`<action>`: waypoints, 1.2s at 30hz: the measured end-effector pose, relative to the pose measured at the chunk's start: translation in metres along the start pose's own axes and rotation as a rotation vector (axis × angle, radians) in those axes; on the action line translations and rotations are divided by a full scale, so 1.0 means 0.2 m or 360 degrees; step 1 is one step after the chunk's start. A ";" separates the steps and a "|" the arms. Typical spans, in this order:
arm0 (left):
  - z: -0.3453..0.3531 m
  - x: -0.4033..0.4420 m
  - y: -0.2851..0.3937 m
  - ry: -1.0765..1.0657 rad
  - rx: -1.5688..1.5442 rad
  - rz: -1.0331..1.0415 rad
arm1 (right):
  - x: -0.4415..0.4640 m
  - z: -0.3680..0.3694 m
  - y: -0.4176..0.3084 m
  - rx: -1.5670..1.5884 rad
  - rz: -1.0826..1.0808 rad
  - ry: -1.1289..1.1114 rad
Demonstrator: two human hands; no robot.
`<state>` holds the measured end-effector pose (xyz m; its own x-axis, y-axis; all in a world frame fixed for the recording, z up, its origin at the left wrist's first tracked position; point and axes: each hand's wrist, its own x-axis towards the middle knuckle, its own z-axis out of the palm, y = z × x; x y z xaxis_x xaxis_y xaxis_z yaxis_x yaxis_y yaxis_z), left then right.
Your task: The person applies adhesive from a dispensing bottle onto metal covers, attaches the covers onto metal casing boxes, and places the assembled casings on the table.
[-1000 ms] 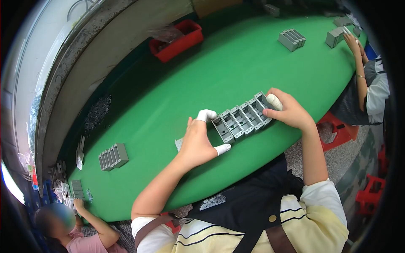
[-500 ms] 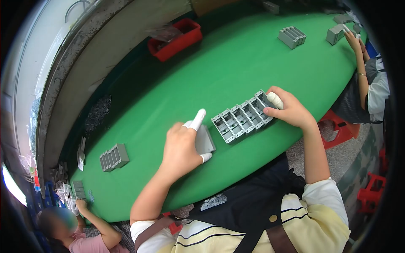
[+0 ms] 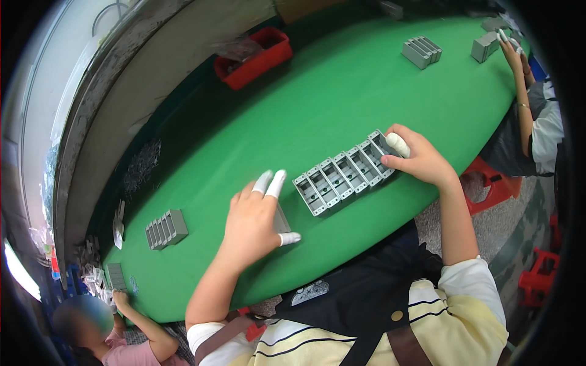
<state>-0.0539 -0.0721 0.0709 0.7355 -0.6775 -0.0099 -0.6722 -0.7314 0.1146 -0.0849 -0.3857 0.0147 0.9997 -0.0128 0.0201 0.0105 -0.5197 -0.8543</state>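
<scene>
A row of several open grey metal boxes [image 3: 345, 174] stands side by side on the green table, hollow faces up. My right hand [image 3: 418, 157] grips the right end of the row, thumb on the near side and a white-covered finger at the far side. Left of the row, my left hand [image 3: 253, 216] wears white finger covers and spans another grey box [image 3: 281, 221] between thumb and fingers. Most of that box is hidden behind the hand, and a gap separates it from the row.
Grey box stacks stand at left [image 3: 166, 230] and far right [image 3: 422, 52]. A red bin [image 3: 255, 58] holds a plastic bag near the back wall. Co-workers sit at both ends, one pair of hands [image 3: 513, 52] beside a grey block [image 3: 484, 47]. A red stool [image 3: 491, 186] stands at right.
Another grey box now stands at the left end of the row. My left hand has drawn back left and slightly down with a grey box. My right hand stays put.
</scene>
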 end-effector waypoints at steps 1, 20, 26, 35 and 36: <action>0.01 -0.02 0.00 -0.0103 0.0090 -0.0069 | 0.00 0.00 0.00 -0.0011 -0.0009 0.0007; 0.16 0.03 -0.10 0.0140 -0.0444 0.0152 | -0.16 0.29 -0.24 -0.0070 -0.0097 0.0441; 0.11 -0.07 -0.31 0.0173 0.0042 -0.0013 | -0.04 0.42 -0.39 -0.0164 -0.0054 0.0083; 0.02 -0.36 -0.70 0.0253 0.0320 -0.0313 | 0.34 0.80 -0.55 -0.0023 -0.0098 -0.0374; 0.01 -0.39 -0.72 0.0260 0.0382 -0.0347 | 0.37 0.84 -0.57 0.0034 -0.0093 -0.0387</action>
<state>-0.0136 0.0861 0.0524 0.8548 -0.4961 0.1524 -0.4844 -0.8680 -0.1092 -0.0077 -0.1838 0.0264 0.9731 0.2241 -0.0539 0.0662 -0.4955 -0.8661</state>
